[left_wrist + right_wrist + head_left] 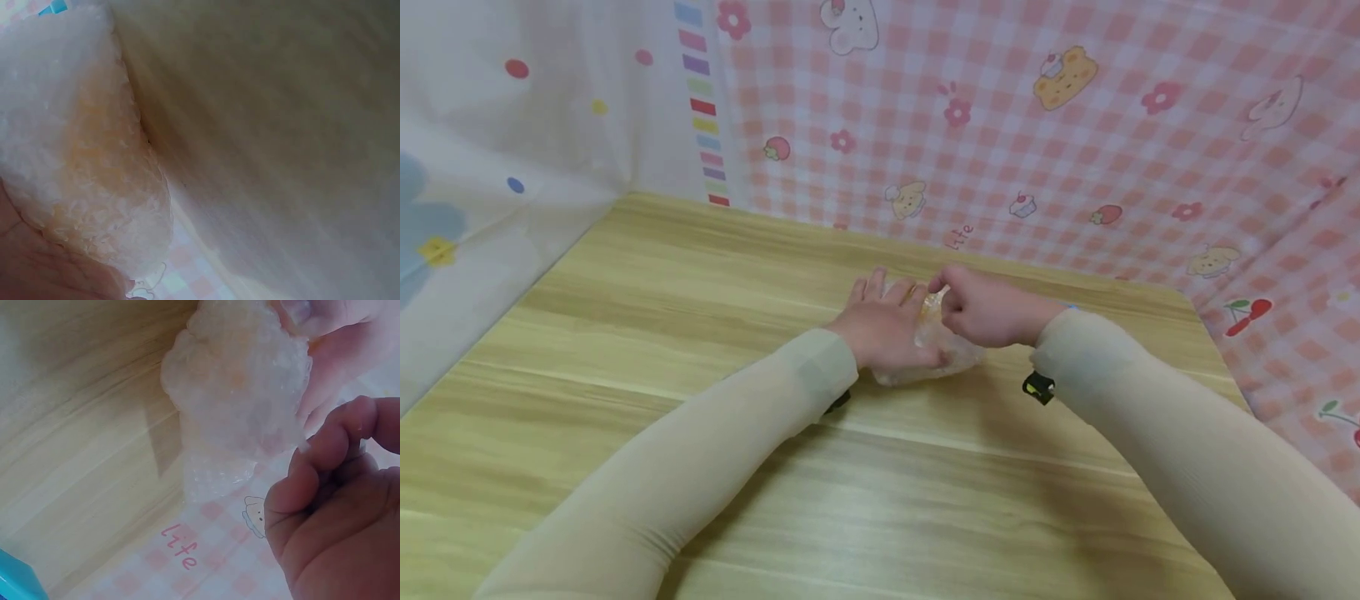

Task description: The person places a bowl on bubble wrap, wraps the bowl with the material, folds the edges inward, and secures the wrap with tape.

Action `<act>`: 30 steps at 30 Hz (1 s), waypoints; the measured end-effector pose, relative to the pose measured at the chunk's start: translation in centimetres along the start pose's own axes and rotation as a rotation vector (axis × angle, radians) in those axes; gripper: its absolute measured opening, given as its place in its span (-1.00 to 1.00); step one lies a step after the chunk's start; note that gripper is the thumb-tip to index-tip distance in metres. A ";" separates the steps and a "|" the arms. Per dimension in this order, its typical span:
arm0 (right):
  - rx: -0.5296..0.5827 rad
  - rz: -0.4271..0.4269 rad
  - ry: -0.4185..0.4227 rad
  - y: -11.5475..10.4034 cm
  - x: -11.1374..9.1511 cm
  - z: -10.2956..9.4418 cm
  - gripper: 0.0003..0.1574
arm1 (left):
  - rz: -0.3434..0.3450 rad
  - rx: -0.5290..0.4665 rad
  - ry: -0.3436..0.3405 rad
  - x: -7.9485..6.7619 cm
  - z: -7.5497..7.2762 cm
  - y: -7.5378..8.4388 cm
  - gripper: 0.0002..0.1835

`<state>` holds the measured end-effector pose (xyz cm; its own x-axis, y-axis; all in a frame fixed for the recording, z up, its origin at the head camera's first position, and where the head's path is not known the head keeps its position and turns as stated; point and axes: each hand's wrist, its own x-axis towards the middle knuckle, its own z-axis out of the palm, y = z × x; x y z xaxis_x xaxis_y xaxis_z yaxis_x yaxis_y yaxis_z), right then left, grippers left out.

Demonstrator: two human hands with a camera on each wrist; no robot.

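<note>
A crumpled bundle of clear bubble wrap (951,354) is between the two hands, near the back of the table. Something orange-yellow (103,137) shows blurred through its layers; its kind cannot be made out. My left hand (883,329) lies over the bundle and holds it, fingers spread and thumb along its near side. On the right, my right hand (988,308) has its fingers curled and pinches the edge of the bubble wrap. In the right wrist view, a thin corner of the wrap (237,412) reaches the curled right fingers (328,447).
The wood-grain table (865,508) runs to a pink checked cloth (985,158) at the back and right. A white dotted cloth (550,108) hangs at the left. Part of a blue object (19,578) enters the right wrist view's lower left corner.
</note>
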<state>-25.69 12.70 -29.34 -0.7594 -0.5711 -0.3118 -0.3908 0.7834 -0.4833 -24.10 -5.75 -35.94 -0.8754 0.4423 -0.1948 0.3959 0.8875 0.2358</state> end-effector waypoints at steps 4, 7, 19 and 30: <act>-0.070 0.006 -0.004 -0.1 0.9 0.2 -0.49 | 0.008 -0.003 -0.004 0.0 0.0 0.0 0.23; -0.093 0.030 -0.028 -0.3 1.6 0.4 -0.51 | 0.011 -0.019 -0.008 0.0 -0.1 0.0 0.24; -0.187 0.121 -0.094 -1.4 3.4 0.8 -0.34 | 0.016 -0.062 0.007 0.0 -0.1 0.0 0.21; -0.180 0.144 -0.097 -1.9 3.9 1.4 -0.37 | 0.008 -0.050 -0.005 -0.1 -0.1 -0.1 0.17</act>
<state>-27.17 8.61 -30.78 -0.7638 -0.4648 -0.4480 -0.3755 0.8844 -0.2773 -24.09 -5.86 -35.84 -0.8710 0.4500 -0.1973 0.3883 0.8764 0.2849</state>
